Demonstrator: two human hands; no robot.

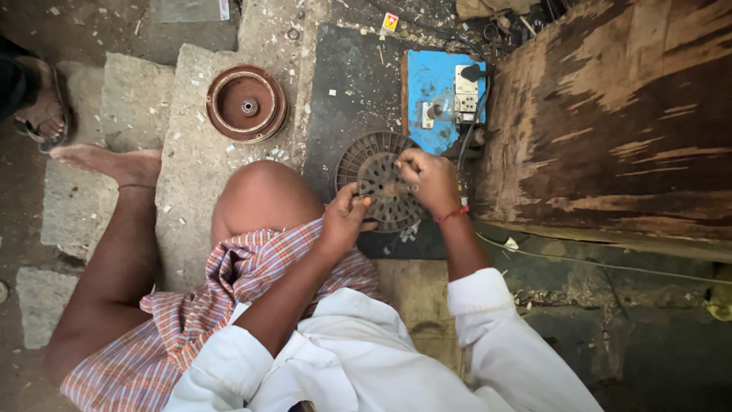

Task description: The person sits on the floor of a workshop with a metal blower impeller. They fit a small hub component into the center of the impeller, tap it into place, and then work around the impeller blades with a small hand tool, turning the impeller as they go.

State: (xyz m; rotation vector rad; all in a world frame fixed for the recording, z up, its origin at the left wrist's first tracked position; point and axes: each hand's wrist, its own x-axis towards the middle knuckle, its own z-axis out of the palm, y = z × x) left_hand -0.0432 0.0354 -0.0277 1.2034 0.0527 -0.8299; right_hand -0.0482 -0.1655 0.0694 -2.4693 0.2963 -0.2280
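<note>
Both hands work on one slotted round disc (379, 181), which lies flat on a dark slab (347, 84) just ahead of the raised knee (259, 200). The right hand (428, 179) rests over the disc's right side, fingers curled and pinched on something small near the hub; what it pinches is too small to tell. The left hand (343, 220) meets the disc from the near-left edge, thumb and fingers closed against the rim, steadying it. The two hands sit close, with the hub between them, a little nearer the right one. The disc is round, so it has no long axis; its face looks up.

Just beyond the right hand stands a blue board (431, 95) with a bulb and switch fittings, a dark cable (471, 130) running from it past the disc. Well off to the left of the left hand, on a concrete block, a reddish round cover (245, 103) lies open side up, holding nothing but its own centre boss. A big weathered wood block (618, 114) stands to the right of the grip
</note>
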